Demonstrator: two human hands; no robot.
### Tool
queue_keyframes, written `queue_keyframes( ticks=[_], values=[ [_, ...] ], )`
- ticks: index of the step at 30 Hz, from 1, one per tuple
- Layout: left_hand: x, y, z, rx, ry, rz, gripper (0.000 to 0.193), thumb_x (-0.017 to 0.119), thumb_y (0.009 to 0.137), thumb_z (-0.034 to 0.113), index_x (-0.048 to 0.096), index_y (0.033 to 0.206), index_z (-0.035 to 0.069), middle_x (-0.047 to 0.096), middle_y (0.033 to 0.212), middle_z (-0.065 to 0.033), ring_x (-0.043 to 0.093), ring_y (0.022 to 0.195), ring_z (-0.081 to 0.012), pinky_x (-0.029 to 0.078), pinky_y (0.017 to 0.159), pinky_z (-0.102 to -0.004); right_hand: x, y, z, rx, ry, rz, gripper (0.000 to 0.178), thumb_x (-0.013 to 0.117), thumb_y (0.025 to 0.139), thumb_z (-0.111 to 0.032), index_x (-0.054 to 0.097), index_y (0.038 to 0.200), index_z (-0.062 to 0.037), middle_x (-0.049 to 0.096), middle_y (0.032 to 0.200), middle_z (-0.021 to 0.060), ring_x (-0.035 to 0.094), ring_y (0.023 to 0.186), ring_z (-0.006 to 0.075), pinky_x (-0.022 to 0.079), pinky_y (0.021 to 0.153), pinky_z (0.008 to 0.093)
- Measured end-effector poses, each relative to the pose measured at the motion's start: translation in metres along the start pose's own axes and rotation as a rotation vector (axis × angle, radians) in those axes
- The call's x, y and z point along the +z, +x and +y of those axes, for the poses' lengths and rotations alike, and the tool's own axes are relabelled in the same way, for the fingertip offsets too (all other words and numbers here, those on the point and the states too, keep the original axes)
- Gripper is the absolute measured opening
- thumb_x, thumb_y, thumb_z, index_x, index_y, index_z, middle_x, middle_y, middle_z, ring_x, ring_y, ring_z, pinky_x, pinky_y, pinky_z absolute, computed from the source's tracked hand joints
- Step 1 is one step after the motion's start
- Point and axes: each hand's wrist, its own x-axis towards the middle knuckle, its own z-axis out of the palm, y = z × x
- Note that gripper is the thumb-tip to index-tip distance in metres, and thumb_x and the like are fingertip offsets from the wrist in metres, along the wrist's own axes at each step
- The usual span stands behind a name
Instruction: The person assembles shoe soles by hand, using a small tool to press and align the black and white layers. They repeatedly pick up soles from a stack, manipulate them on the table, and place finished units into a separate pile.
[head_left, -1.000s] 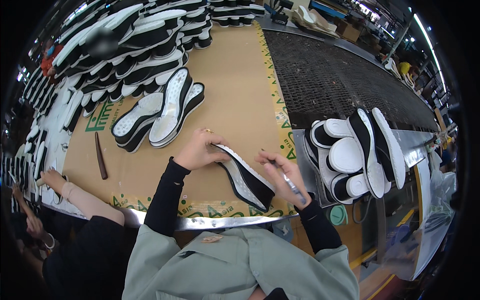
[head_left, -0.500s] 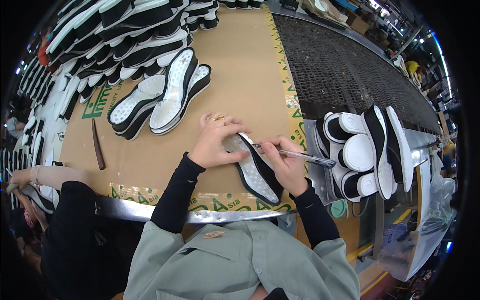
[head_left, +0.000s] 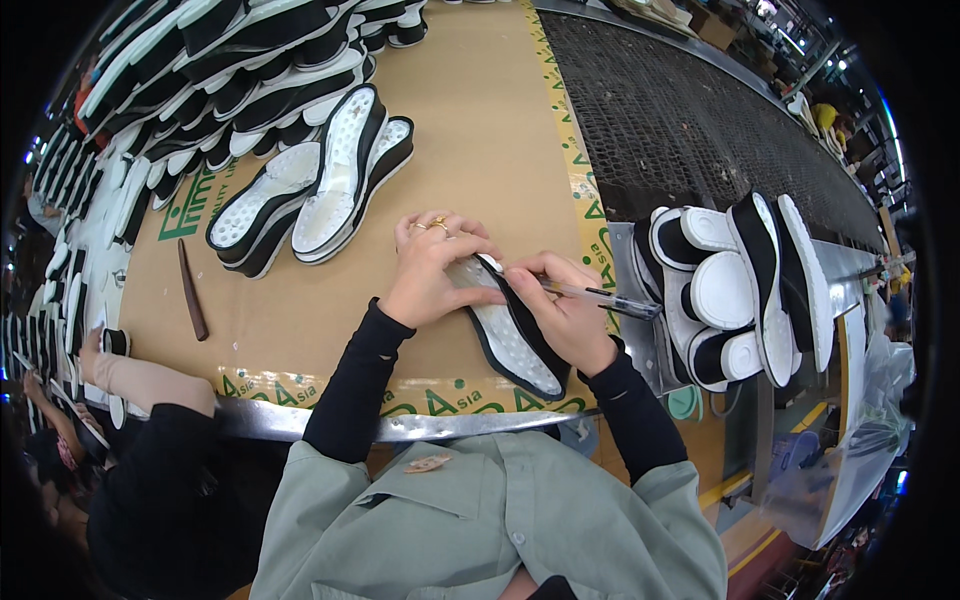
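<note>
My left hand (head_left: 437, 268) grips a black-and-white wedge shoe sole (head_left: 518, 345) near its far end, thumb across the white dimpled inside and fingers over the outer side. The sole lies tilted on its side on the cardboard-covered table, dimpled face toward the left. My right hand (head_left: 566, 309) pinches a clear-barrelled pen (head_left: 612, 299) with a dark end that points right. The pen's tip is hidden at the sole's black edge, by my right fingers. To the left, three similar soles (head_left: 340, 170) rest together, one leaning over the others.
Tall stacks of soles (head_left: 265, 70) fill the far left. A brown curved tool (head_left: 190, 290) lies on the cardboard (head_left: 470, 110). At the right, more soles (head_left: 725, 290) sit piled on a metal ledge beside a dark mesh belt (head_left: 690, 120). A co-worker's arm (head_left: 150, 385) reaches in at left.
My right hand and pen have shifted slightly up and left along the sole's edge. The co-worker's arm at left has extended forward. The whole view has shifted a little.
</note>
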Motion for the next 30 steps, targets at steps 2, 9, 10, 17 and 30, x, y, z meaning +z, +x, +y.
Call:
queue_keyframes(
  ticks=[2,9,10,17,30],
  values=[
    [0.001,0.000,-0.001,0.011,0.011,0.018,0.042,0.086,0.058,0.040,0.072,0.092,0.020,0.062,0.102,0.0037,0.051,0.112,-0.0254,0.023,0.102,-0.0471,0.000,0.001,-0.002,0.003,-0.009,-0.006,0.016,0.066,0.090,-0.014,0.067,0.086,0.0020,0.068,0.076,0.0107,0.065,0.067,0.0184,0.049,0.062,0.0283],
    [-0.003,0.000,0.000,0.018,0.013,-0.020,0.042,0.087,0.058,0.039,0.072,0.090,0.018,0.062,0.105,0.0024,0.050,0.114,-0.0233,0.022,0.102,-0.0425,-0.018,-0.020,0.004,-0.001,-0.072,-0.075,0.011,0.066,0.088,-0.009,0.065,0.085,0.0019,0.068,0.080,0.0120,0.065,0.068,0.0220,0.049,0.062,0.0300],
    [-0.003,0.000,0.000,0.020,0.012,-0.026,0.042,0.087,0.058,0.039,0.072,0.091,0.018,0.062,0.105,0.0023,0.050,0.114,-0.0233,0.022,0.102,-0.0424,-0.020,-0.027,0.005,-0.009,-0.065,-0.066,0.011,0.067,0.087,-0.009,0.064,0.083,0.0006,0.066,0.078,0.0118,0.063,0.067,0.0235,0.048,0.060,0.0315],
    [-0.008,0.001,0.007,0.037,0.059,-0.074,0.049,0.087,0.054,0.044,0.071,0.093,0.019,0.062,0.105,0.0031,0.050,0.115,-0.0229,0.021,0.103,-0.0477,-0.033,-0.049,0.003,0.016,-0.045,-0.063,0.010,0.068,0.087,-0.010,0.064,0.085,-0.0001,0.066,0.082,0.0119,0.064,0.072,0.0245,0.049,0.064,0.0314],
    [-0.005,0.002,0.020,0.052,0.045,-0.182,0.052,0.087,0.052,0.048,0.070,0.094,0.022,0.060,0.096,0.0035,0.050,0.113,-0.0250,0.019,0.103,-0.0607,-0.014,-0.030,0.002,-0.023,-0.060,-0.041,0.007,0.067,0.085,-0.003,0.062,0.084,0.0023,0.067,0.083,0.0118,0.064,0.077,0.0238,0.049,0.070,0.0315]
  ],
)
